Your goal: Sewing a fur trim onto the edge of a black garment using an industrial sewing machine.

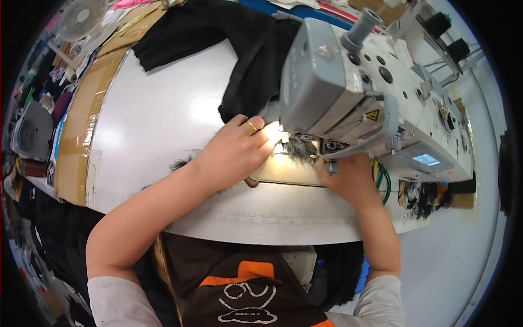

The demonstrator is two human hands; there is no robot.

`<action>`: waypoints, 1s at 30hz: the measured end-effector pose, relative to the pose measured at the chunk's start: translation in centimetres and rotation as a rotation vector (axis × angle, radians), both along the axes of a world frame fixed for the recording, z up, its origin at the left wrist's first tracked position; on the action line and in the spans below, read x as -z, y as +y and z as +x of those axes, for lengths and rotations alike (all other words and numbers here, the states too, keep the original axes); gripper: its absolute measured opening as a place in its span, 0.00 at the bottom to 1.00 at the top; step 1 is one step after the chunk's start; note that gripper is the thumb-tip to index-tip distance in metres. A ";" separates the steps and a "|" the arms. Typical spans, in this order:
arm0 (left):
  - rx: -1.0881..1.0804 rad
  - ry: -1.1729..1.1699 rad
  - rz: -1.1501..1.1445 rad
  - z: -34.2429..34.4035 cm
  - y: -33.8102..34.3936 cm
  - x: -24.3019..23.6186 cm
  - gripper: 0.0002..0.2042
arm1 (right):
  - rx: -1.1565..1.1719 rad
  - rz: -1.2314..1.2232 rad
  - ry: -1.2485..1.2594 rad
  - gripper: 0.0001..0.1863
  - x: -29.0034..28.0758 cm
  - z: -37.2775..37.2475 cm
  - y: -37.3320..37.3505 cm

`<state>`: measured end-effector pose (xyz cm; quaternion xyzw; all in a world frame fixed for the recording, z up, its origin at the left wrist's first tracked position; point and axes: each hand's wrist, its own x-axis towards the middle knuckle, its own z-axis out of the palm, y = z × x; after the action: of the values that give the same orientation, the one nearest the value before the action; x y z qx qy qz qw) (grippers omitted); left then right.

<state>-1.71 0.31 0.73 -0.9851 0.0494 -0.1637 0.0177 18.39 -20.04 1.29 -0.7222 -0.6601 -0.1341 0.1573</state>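
Note:
A strip of black fur (299, 150) lies under the needle area of a sewing machine (348, 82), lit by its lamp. My left hand (237, 150), with a ring on one finger, is closed at the left side of the strip, fingertips in the bright light. Tufts of fur also stick out beneath its wrist. At the strip's right end, my right hand (351, 177) pinches its edge, its fingers partly hidden behind the machine head. A black garment (248, 71) spreads over the white table (158, 120) behind my left hand, reaching back beside the machine.
Brown cardboard (84, 125) lines the table's left edge. Black fluff (419, 199) is piled at the right, below a small lit screen (426, 159). Green cables (387, 182) hang near my right wrist. A fan (81, 16) stands at the far left.

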 end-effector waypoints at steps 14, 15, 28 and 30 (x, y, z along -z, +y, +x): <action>0.015 -0.183 -0.130 -0.3 0.4 -0.5 0.11 | -0.095 -0.128 0.062 0.16 1.9 0.9 0.0; 0.018 -0.179 -0.123 -0.2 0.3 -0.5 0.11 | -0.108 -0.177 0.095 0.17 2.2 1.8 0.0; 0.090 -0.131 -0.193 0.8 0.2 0.0 0.12 | 0.178 -0.149 0.159 0.16 1.7 3.4 -1.4; 0.098 -0.145 -0.181 0.7 0.3 0.2 0.12 | 0.179 -0.169 0.229 0.17 1.8 3.7 -1.7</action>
<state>-0.98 0.58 0.52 -0.9646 0.0812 -0.2392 -0.0759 22.07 -21.74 -0.52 -0.7994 -0.5797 -0.0084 0.1576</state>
